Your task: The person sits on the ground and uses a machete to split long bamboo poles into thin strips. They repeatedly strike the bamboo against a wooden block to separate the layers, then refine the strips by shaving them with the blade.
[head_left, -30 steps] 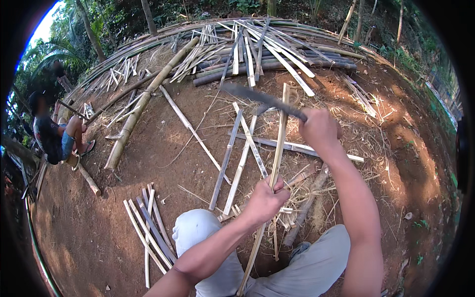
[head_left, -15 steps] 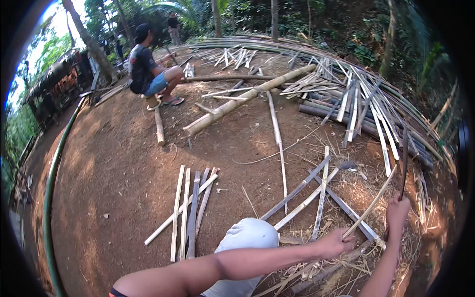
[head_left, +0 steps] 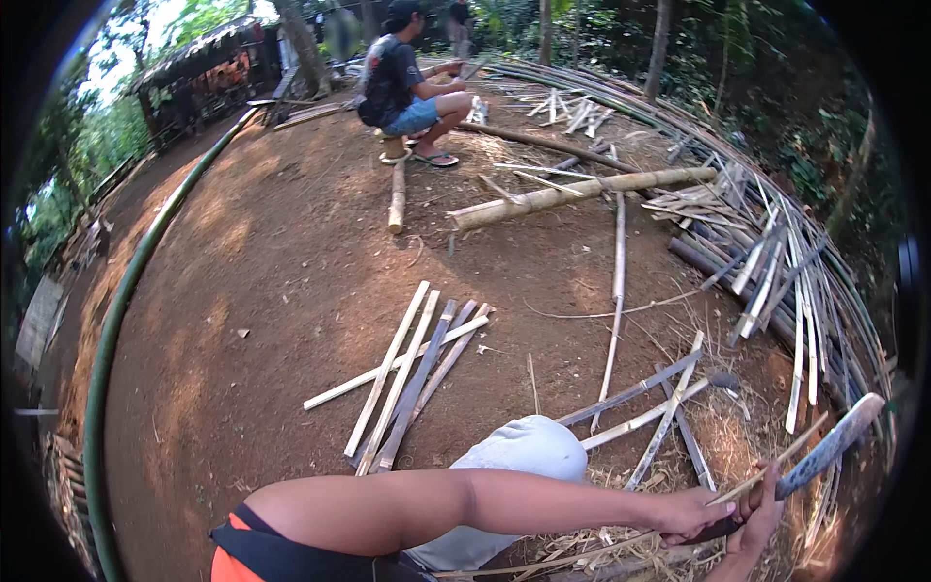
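At the lower right my two hands are close together. My left hand (head_left: 687, 514) is closed around a thin bamboo strip (head_left: 803, 438), which points up and to the right. My right hand (head_left: 759, 521) grips the dark handle of a machete (head_left: 829, 448). Its broad, worn blade slants up to the right, next to the strip, and the handle's end reaches toward my left fingers. Whether blade and strip touch, I cannot tell. Left of my hands is my knee in light trousers (head_left: 529, 451). Shavings (head_left: 621, 555) lie beneath my hands.
Split bamboo slats lie crossed ahead (head_left: 398, 388) and beyond my knee (head_left: 659, 417). A thick bamboo pole (head_left: 582, 197) lies farther off, with piled slats (head_left: 776, 267) at the right. A co-worker (head_left: 407, 87) sits at the back. A long green pole (head_left: 145, 254) curves along the left.
My view has swung left. The machete has gone from upright to slanting right, and my right hand has come down beside my left, which still holds the strip.
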Demonstrator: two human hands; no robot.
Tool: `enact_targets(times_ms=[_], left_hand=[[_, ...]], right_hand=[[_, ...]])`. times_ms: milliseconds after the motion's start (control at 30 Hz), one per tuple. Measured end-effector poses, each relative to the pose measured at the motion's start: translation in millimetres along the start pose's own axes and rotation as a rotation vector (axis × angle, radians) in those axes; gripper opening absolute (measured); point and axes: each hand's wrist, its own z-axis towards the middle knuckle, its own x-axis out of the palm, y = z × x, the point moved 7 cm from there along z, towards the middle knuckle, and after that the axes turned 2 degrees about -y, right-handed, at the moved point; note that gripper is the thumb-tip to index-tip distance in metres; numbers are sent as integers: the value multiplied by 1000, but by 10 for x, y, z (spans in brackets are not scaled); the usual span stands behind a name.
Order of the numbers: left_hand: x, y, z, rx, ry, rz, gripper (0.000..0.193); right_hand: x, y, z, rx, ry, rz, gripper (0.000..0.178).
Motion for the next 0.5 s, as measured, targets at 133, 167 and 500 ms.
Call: enact_targets(times_ms=[133, 167, 500], left_hand=[[40, 89, 127, 30, -91, 253, 37], [91, 69, 76, 42, -74, 222, 36], [133, 419, -28, 236, -152, 238, 33]], right_hand=[[-630, -94, 290, 68, -145, -111, 35], [-581, 12, 173, 23, -194, -50, 28], [-342, 386, -87, -89, -175, 73, 18]])
